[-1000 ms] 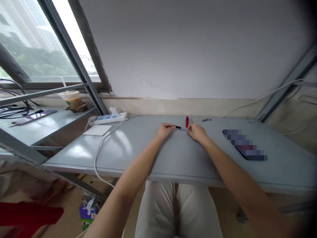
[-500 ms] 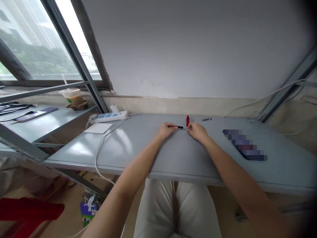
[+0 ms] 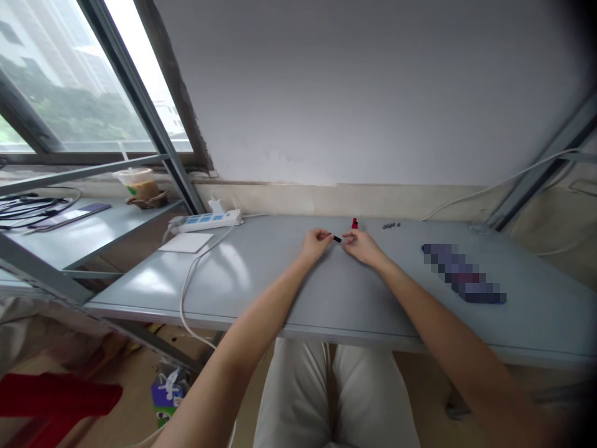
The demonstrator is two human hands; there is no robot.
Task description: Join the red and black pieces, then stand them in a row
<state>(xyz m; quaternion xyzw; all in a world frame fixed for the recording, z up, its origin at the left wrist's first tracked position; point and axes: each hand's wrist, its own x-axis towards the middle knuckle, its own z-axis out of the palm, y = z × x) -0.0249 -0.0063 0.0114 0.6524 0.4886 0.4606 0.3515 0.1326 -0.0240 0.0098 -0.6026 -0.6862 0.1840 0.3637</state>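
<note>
Pinched in my left hand (image 3: 316,243) is a small black stick-like piece (image 3: 336,239), its free end pointing right. My right hand (image 3: 360,246) is closed at the fingertips just right of that end; whatever it pinches is too small to name. Behind my right hand a small red object (image 3: 355,223) lies on the grey table (image 3: 261,261), partly covered by the fingers. Several tiny dark pieces (image 3: 391,226) lie in a row farther right, near the wall.
A blurred-out phone-like item (image 3: 461,274) lies on the right. At the left are a power strip (image 3: 209,220), a white flat pad (image 3: 185,242) and a white cable (image 3: 184,292) running over the front edge. A drink cup (image 3: 142,185) stands on the neighbouring shelf.
My right hand has moved left, closer to the black piece, and now covers part of the red object. The black piece has tilted, its right end lower.
</note>
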